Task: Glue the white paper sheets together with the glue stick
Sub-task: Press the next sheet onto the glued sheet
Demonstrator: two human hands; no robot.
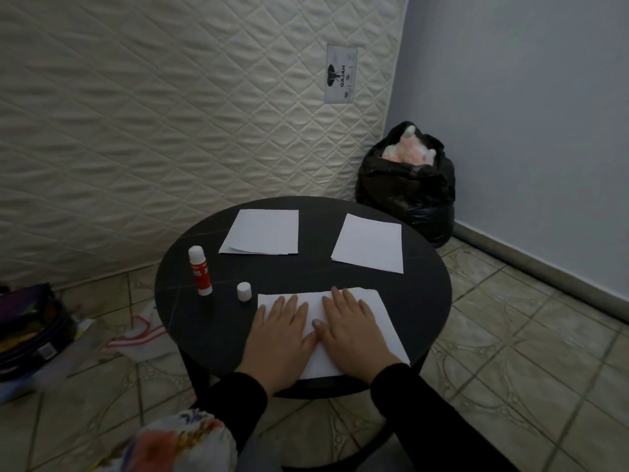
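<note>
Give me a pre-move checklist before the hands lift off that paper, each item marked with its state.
1. Left hand flat on the near paper: ok.
2. Right hand flat on it: ok.
3. Glue stick upright, within reach: ok.
4. Cap back on the glue stick: not ok, it stands apart.
5. Glue bond holding underneath: cannot tell.
6. More sheets ready: ok, far stack and right sheet lie on the table.

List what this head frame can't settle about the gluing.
- Glue line, head view: both hands, left and right, lie flat on the near paper; any glue is under it.
- Layer count of that paper: edges too fine to separate.
- Glue stick label: too small and blurred.
- Loose cap: whether it belongs to the stick, whose top is white too, can't be told.
- Far-left stack: sheet count unclear.
</note>
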